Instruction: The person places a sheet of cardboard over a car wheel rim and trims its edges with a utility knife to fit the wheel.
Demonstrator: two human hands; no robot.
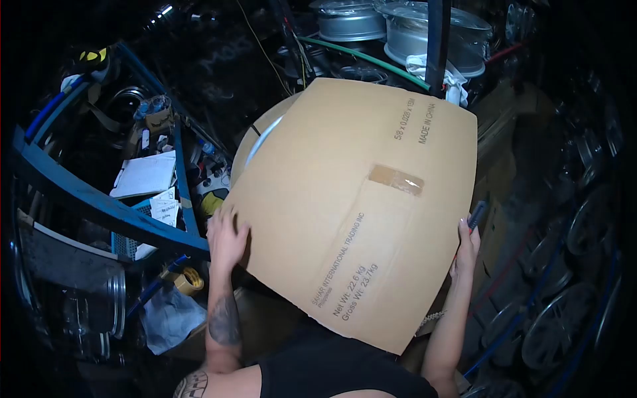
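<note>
A large brown cardboard sheet (298, 199) with printed text and a strip of brown tape (397, 180) spreads before my body. At its left edge is my left hand (227, 240), fingers bent around the edge and thumb over the face. My right hand (467, 247) is closed on a dark utility knife (476, 215) beside the sheet's right edge. Its fingertips are partly hidden, and I cannot tell whether the blade is out. Behind the sheet's upper left, part of a round wheel rim (264, 140) shows.
On the left, a blue metal frame (106, 210) surrounds papers (144, 174) and small items. A tape roll (190, 281) and a plastic bag (171, 318) lie lower left. Wrapped wheels (431, 40) stand at the back beyond a dark post (438, 46). More wheels (557, 325) line the right.
</note>
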